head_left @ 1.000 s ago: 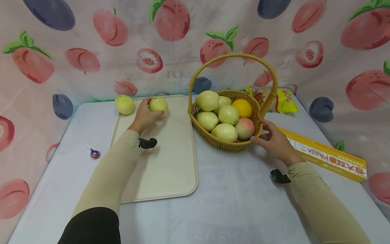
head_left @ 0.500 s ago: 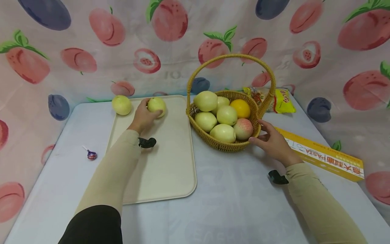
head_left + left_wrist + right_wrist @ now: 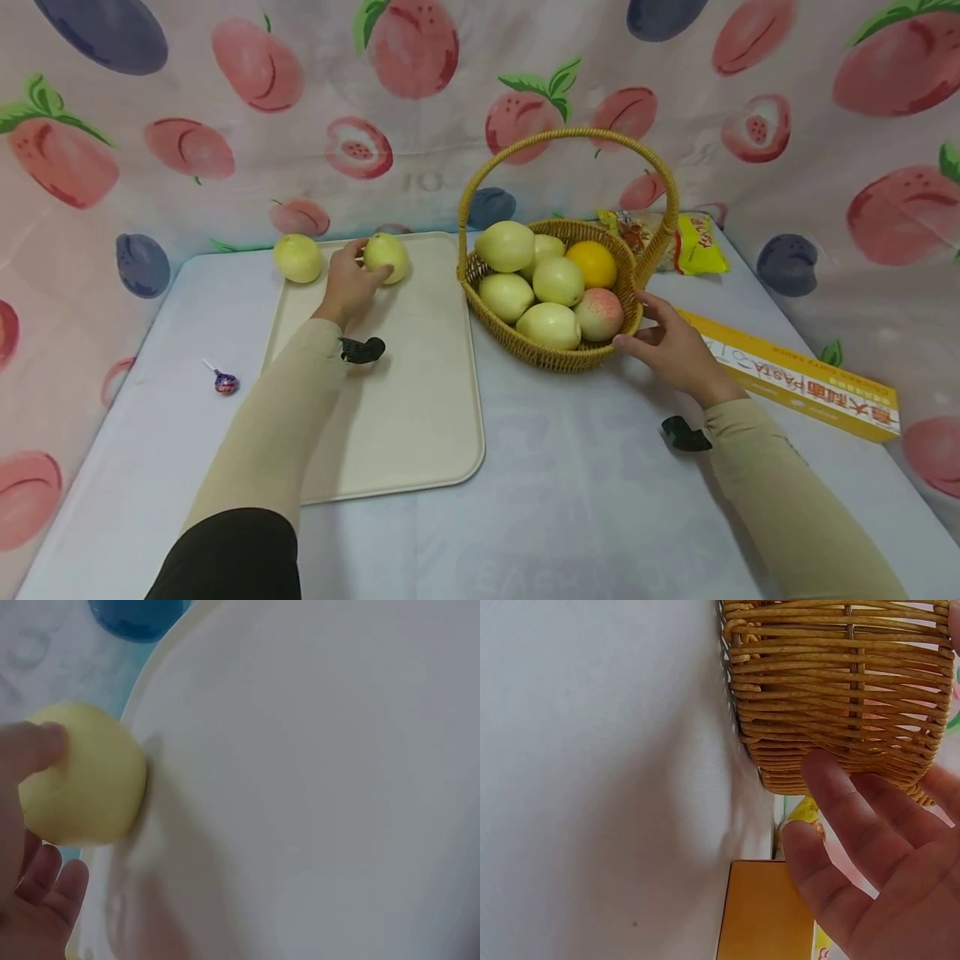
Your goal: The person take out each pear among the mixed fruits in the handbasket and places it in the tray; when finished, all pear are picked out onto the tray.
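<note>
Near the far end of the beige tray (image 3: 390, 417), my left hand (image 3: 348, 287) is round the left side of a pale green fruit (image 3: 388, 254). In the left wrist view, the thumb lies on this fruit (image 3: 97, 780) while the other visible fingers (image 3: 56, 881) are loosely bent below it. A second green fruit (image 3: 298, 258) sits at the tray's far left corner. My right hand (image 3: 678, 350) holds the right side of the wicker basket (image 3: 551, 358), which contains several green fruits, an orange (image 3: 592, 265) and a peach (image 3: 599, 315). Fingers (image 3: 836, 795) reach the weave in the right wrist view.
A lollipop (image 3: 226, 382) lies left of the tray. Behind the basket's right side is a yellow snack packet (image 3: 701, 244). A long yellow pasta box (image 3: 810, 379) lies right of my right hand. Fruit-patterned cloth hangs behind the table.
My left hand has shifted slightly left against the green fruit, and its thumb now covers less of it. My right hand stays at the basket. The head view has shifted a little.
</note>
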Demonstrator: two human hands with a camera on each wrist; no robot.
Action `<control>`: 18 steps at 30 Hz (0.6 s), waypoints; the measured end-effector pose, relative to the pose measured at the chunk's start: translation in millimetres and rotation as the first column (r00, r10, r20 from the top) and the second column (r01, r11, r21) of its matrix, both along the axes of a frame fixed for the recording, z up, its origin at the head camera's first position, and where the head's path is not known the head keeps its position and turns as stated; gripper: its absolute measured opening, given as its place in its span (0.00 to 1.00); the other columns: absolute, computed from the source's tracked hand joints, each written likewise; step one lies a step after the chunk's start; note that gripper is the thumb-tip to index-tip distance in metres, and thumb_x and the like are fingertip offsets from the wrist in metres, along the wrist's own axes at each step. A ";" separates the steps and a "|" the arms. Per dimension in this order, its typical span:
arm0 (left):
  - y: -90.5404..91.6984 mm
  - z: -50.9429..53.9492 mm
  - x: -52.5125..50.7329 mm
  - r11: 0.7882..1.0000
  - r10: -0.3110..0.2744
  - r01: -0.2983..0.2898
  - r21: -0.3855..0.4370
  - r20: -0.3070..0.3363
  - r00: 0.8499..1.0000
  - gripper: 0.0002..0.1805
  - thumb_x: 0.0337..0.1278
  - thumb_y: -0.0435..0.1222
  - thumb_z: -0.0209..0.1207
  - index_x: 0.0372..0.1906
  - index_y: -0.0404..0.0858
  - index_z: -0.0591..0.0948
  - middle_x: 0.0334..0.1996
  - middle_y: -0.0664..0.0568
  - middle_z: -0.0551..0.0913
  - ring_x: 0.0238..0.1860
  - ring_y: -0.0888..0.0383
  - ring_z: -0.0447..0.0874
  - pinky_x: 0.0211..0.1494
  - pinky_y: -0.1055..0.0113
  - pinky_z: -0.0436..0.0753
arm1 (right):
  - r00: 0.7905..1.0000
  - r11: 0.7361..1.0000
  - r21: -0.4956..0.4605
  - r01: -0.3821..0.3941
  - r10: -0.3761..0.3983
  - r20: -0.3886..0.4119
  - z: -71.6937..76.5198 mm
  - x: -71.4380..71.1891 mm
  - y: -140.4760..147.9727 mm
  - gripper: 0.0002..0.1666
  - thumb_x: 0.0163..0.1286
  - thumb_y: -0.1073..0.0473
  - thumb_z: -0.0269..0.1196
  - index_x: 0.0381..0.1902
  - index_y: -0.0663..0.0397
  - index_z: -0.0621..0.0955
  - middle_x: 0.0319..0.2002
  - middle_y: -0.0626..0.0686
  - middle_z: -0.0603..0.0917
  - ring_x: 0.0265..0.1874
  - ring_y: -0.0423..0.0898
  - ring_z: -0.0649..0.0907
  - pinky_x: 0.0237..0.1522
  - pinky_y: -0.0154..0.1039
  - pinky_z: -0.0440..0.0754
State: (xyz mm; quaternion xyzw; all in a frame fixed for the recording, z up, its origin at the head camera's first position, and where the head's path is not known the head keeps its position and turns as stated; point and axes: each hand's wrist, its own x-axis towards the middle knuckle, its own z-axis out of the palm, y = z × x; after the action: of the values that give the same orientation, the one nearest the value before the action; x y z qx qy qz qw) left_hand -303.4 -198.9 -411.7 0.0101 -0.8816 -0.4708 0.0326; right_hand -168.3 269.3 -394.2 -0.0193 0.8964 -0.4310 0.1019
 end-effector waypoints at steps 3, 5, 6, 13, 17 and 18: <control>3.8 -0.5 -2.9 1.000 0.021 -0.021 -0.015 -0.013 1.000 0.38 0.63 0.39 0.64 0.73 0.29 0.64 0.64 0.33 0.65 0.65 0.43 0.66 0.67 0.54 0.69 | 1.000 1.000 0.004 0.005 -0.005 -0.005 -0.6 0.8 1.2 0.59 0.67 0.35 0.65 0.82 0.47 0.46 0.74 0.66 0.59 0.60 0.62 0.75 0.57 0.61 0.76; 6.1 -1.4 -5.1 0.999 0.040 -0.040 -0.009 -0.015 0.999 0.38 0.63 0.39 0.65 0.73 0.29 0.65 0.64 0.32 0.65 0.64 0.43 0.67 0.67 0.55 0.69 | 1.000 1.000 0.003 0.007 -0.007 -0.004 -0.8 1.3 1.7 0.59 0.67 0.35 0.65 0.82 0.48 0.46 0.75 0.66 0.59 0.60 0.62 0.75 0.57 0.61 0.76; 7.2 -1.8 -6.2 0.999 0.050 -0.050 -0.002 -0.012 0.999 0.38 0.63 0.39 0.65 0.73 0.30 0.65 0.65 0.33 0.65 0.64 0.43 0.67 0.66 0.55 0.69 | 1.000 1.000 0.001 0.007 -0.007 -0.002 -0.9 1.5 1.7 0.59 0.67 0.35 0.65 0.82 0.48 0.46 0.75 0.66 0.59 0.60 0.62 0.75 0.57 0.61 0.76; 14.4 -2.8 -12.4 0.992 0.120 -0.119 0.048 -0.018 0.993 0.36 0.65 0.38 0.64 0.74 0.31 0.65 0.66 0.36 0.66 0.65 0.46 0.68 0.66 0.57 0.70 | 1.000 1.000 0.002 0.002 -0.002 -0.012 0.1 0.8 1.2 0.59 0.68 0.36 0.65 0.82 0.48 0.46 0.75 0.66 0.58 0.62 0.63 0.74 0.58 0.62 0.74; 17.3 -5.6 -13.3 0.983 0.171 -0.170 0.074 -0.011 0.985 0.34 0.65 0.35 0.61 0.73 0.31 0.66 0.64 0.36 0.68 0.62 0.47 0.69 0.64 0.60 0.71 | 1.000 1.000 -0.005 -0.002 0.002 -0.012 0.7 0.5 0.2 0.58 0.68 0.37 0.65 0.82 0.49 0.46 0.75 0.66 0.58 0.61 0.63 0.74 0.58 0.62 0.74; 17.7 -6.7 -13.5 0.980 0.182 -0.181 0.082 -0.010 0.983 0.34 0.65 0.35 0.61 0.73 0.31 0.66 0.63 0.36 0.68 0.62 0.47 0.69 0.63 0.60 0.71 | 1.000 1.000 -0.008 0.000 0.000 -0.008 0.9 0.7 -0.1 0.58 0.68 0.38 0.65 0.82 0.49 0.46 0.75 0.66 0.58 0.61 0.63 0.74 0.59 0.62 0.74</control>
State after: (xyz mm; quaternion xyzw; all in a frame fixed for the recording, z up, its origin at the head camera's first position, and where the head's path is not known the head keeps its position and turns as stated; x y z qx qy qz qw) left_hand -316.9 -181.1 -418.4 0.0878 -0.8571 -0.5009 0.0825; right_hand -167.6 269.2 -393.3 -0.0216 0.8950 -0.4346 0.0984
